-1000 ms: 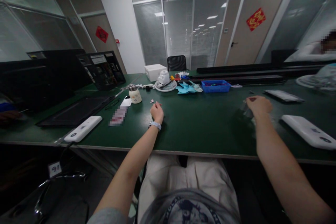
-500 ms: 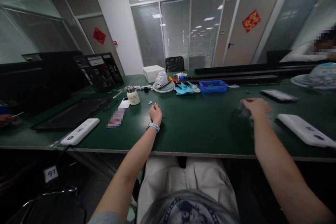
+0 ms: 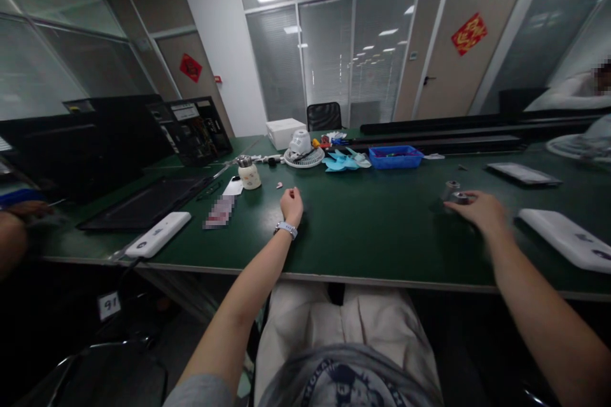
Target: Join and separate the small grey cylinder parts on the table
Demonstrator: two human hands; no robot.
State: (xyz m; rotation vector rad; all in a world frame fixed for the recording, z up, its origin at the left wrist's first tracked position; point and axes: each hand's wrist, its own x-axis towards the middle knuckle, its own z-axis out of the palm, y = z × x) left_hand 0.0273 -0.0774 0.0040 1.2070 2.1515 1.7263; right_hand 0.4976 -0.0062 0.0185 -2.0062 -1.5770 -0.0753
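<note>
My right hand [image 3: 482, 210] is at the right of the green table, with thumb and fingers closed round a small silver metal cylinder [image 3: 459, 198]. A second silver cylinder [image 3: 451, 187] stands upright just behind it, at my thumb's far side. My left hand [image 3: 291, 205] rests on the table left of the middle, fingers curled in, a light-banded watch on its wrist. The inside of that hand is hidden. Just beyond it lies a small pinkish-white piece [image 3: 279, 185].
A cream jar [image 3: 249, 176], a white device [image 3: 160, 234] and a black panel [image 3: 143, 203] lie to the left. Behind are fan parts [image 3: 301, 152], light-blue blades [image 3: 341, 161] and a blue tray [image 3: 395, 158]. Another white device [image 3: 563, 238] is at right. A co-worker's hand [image 3: 28, 210] shows far left.
My right hand has moved slightly right and nearer me, and its fingers now show round a cylinder beside another one. The left hand keeps its curl. The view has shifted a little.
</note>
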